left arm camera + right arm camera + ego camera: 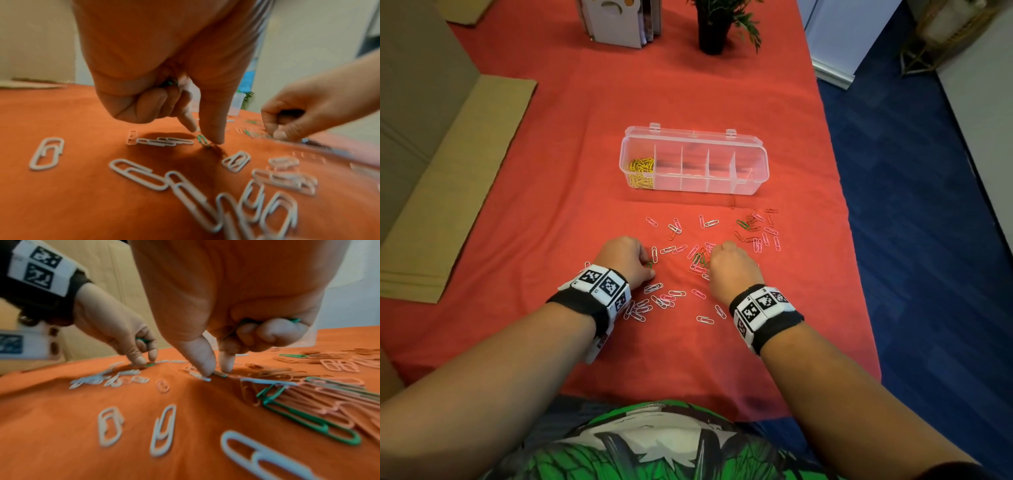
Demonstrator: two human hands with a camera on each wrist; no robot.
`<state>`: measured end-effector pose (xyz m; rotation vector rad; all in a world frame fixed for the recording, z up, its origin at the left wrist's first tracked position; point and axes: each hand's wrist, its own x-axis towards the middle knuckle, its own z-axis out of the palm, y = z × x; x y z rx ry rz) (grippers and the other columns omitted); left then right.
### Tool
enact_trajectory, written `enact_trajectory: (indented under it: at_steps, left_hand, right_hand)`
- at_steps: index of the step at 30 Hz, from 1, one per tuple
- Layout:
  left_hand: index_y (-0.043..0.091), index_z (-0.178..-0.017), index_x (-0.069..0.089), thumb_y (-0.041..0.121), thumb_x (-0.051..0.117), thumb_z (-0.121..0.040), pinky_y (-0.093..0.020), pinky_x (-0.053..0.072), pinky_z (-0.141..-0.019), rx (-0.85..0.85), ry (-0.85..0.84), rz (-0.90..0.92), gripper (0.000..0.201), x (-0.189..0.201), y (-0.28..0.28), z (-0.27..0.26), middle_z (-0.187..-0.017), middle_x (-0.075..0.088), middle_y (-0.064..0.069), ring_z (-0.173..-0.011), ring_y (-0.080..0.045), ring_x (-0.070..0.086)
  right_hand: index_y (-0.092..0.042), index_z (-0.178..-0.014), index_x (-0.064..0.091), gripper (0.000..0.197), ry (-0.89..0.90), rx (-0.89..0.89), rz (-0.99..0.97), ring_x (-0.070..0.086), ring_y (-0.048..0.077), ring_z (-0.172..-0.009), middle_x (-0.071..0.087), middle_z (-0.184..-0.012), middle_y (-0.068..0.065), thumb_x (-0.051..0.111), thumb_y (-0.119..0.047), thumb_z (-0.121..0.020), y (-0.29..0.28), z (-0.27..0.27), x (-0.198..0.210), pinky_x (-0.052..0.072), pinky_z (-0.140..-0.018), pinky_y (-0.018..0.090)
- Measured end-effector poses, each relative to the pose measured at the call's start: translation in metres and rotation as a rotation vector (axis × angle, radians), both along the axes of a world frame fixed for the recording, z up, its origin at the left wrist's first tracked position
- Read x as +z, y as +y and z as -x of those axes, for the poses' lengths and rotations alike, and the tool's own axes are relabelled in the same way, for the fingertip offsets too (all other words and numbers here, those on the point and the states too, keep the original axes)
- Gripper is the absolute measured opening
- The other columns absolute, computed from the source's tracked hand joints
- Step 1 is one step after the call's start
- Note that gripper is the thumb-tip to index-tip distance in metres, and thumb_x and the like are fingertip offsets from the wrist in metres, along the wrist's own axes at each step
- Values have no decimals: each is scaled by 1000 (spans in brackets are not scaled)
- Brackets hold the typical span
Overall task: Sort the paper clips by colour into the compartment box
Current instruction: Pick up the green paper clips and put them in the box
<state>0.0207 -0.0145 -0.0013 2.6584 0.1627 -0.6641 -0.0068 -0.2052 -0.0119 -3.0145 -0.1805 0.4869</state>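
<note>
Both hands are down among the loose paper clips (688,260) at the centre of the frame. The left hand (628,257) has its outer fingers curled round green clips, its thumb and forefinger on a green clip (203,141) on the counter (534,205). The right hand (732,265) likewise clutches green clips, thumb and forefinger pinching down at another. The compartment box (693,161) stands above them, yellow clips (642,171) in its leftmost cell. The wristband markers (602,282) carry no readable writing.

Between the hands and the clear compartment box (693,161), open cloth is strewn with loose paper clips (709,224); nothing upright is found there. Beyond the box, bare red tablecloth (571,113) is bounded by a potted plant (714,27) and a book stand (619,22).
</note>
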Motion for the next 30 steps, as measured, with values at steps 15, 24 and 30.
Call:
enact_trajectory:
  at_steps: [15,24,30]
  left_hand:
    - [17,-68,62,22,56,-80,-26,42,-66,-48,-38,21,15,-5,-1,3,-80,69,-9,-84,-30,64]
    - [16,-91,70,23,63,-78,-32,50,-81,-181,-109,-65,17,-1,-4,11,-99,69,-8,-98,-28,62]
    - [12,-84,67,19,57,-79,-31,48,-74,-242,-39,-86,14,1,-7,11,-95,69,-12,-93,-31,62]
  right_hand:
    - [-14,-70,42,23,288,-781,-1181,35,14,-49,45,-63,8,47,4,-83,-20,-16,20,27,-40,22]
    - [-10,-83,56,16,496,-1121,-1688,46,11,-56,46,-67,1,42,-9,-91,-27,-13,25,41,-42,19]
    - [-17,-69,53,19,362,-938,-1205,36,7,-46,42,-60,-3,53,-10,-87,-15,-19,19,28,-40,17]
